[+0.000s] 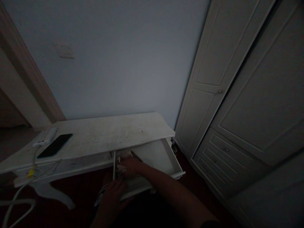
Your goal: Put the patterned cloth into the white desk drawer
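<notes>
A white drawer [156, 156] is pulled out from the right part of a white table [114, 133]. My right hand [130, 166] reaches down into its left side, fingers closed on a crumpled pale cloth [121, 167] pressed near the left wall. Part of the cloth is hidden under the hand. At the drawer's front left corner my left hand [115, 191] grips the front edge, its fingers bent over the rim. The scene is dim, and the fingertips of both hands are hard to make out.
A dark phone [55, 145] and a white power strip [45, 136] lie on the table's left end. White cables [17, 194], one with a yellow tag [30, 173], hang over its front edge. A tall white wardrobe [213, 104] stands close by on the right.
</notes>
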### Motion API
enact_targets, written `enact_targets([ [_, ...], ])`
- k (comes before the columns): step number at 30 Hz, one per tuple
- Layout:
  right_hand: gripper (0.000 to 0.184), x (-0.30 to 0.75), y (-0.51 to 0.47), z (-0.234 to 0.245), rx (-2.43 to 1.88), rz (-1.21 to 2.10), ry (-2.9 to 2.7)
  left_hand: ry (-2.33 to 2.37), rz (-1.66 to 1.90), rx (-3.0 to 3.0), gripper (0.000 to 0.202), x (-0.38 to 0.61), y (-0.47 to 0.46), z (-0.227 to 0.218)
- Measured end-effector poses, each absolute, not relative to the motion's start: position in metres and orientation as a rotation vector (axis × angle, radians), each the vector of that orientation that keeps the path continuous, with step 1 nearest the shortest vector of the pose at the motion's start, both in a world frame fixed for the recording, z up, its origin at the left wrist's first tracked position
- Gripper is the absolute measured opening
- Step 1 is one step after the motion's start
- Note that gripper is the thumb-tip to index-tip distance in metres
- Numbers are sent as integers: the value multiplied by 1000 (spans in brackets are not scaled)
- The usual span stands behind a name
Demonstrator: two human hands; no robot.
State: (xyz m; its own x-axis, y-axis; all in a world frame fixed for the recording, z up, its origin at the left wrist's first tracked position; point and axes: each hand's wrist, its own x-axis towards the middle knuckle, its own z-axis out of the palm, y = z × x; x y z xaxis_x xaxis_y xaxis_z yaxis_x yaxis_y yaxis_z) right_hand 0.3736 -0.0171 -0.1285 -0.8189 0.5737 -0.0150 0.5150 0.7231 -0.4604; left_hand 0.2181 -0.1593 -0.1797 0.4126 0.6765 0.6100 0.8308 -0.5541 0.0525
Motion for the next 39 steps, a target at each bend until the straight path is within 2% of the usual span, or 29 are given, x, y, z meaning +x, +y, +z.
enact_targets([
  [3,30,408,-22,-124,-744,902,-2937,-1325,-820,-2390,46,216,-159,-182],
  [6,37,458,-26,-114,-802,1161,-2908,-1383,-770,-2422,42,215,-160,-175],
  [11,27,561,-41,-76,-1156,1062,-2785,-1314,-660,-2571,30,217,-160,-151],
  [12,30,582,-49,-65,-1190,1020,-2720,-1287,-633,-2603,27,217,-159,-148],
  [16,51,652,-92,-22,-1022,1199,-2141,-1253,-606,-2623,30,217,-160,-143],
  [19,51,681,-118,-5,-1105,997,-1974,-1323,-630,-2588,30,215,-157,-141],
  [24,40,685,-127,-8,-1223,560,-1881,-1407,-583,-2597,28,216,-141,-131],
  [27,31,681,-124,0,-1206,334,-1484,-1453,-547,-2605,26,219,-136,-127],
  [31,35,691,-118,28,-1153,-39,-1015,-1499,-511,-2598,21,220,-135,-126],
  [35,39,701,-110,36,-1190,-94,-1573,-1528,-455,-2593,22,223,-132,-128],
  [39,44,677,-95,-2,-1179,196,-2304,-1568,-441,-2564,20,229,-124,-125],
])
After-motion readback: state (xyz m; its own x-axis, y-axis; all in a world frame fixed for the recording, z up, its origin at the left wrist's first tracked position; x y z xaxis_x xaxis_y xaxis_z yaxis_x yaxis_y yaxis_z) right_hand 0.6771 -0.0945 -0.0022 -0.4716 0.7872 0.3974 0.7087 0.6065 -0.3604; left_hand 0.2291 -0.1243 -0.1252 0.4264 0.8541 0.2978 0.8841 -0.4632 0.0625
